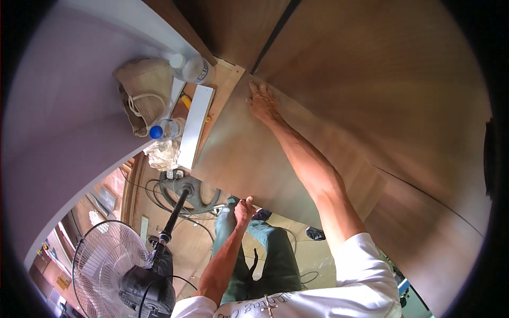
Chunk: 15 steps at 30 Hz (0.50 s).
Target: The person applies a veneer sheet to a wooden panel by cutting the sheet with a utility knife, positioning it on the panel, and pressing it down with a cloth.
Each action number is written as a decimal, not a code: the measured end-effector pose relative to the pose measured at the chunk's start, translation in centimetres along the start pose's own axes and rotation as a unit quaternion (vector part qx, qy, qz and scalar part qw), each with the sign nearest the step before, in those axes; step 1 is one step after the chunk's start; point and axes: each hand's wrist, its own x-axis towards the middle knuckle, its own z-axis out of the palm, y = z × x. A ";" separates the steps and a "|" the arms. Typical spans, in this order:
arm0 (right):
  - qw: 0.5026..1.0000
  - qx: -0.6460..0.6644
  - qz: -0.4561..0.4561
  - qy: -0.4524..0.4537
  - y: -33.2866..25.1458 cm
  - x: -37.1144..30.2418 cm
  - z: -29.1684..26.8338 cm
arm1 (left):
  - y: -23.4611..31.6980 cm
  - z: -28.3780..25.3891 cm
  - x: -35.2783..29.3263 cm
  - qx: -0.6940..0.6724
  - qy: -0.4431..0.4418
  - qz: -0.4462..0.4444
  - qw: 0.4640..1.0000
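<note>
A broad brown wooden panel point(254, 143) lies flat in front of me, against the brown wooden wall point(382, 79). Reaching across it, my right hand point(262, 103) rests palm down close to the panel's far corner, its fingers stretched out and holding nothing. At the near edge, my left hand point(244, 210) is closed on the panel, thumb uppermost; the fingers beneath are partly hidden.
Left of the panel, a white strip point(196, 127), a yellow-handled tool point(185, 100), a blue-capped bottle point(169, 129), another clear bottle point(196, 70) and a beige cloth bag point(146, 93) crowd together. A black fan point(111, 265) with trailing cables stands at the lower left.
</note>
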 end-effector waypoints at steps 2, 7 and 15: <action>1.000 0.003 -0.006 -0.020 0.4 0.8 0.1 | 0.4 0.4 0.0 -0.027 -0.010 -0.005 1.000; 0.999 -0.039 -0.003 -0.037 0.7 1.6 0.5 | -0.5 1.0 0.5 -0.117 0.004 -0.028 0.993; 0.993 -0.003 0.043 -0.105 0.6 2.2 0.0 | -0.1 1.1 0.3 -0.131 0.002 -0.015 0.991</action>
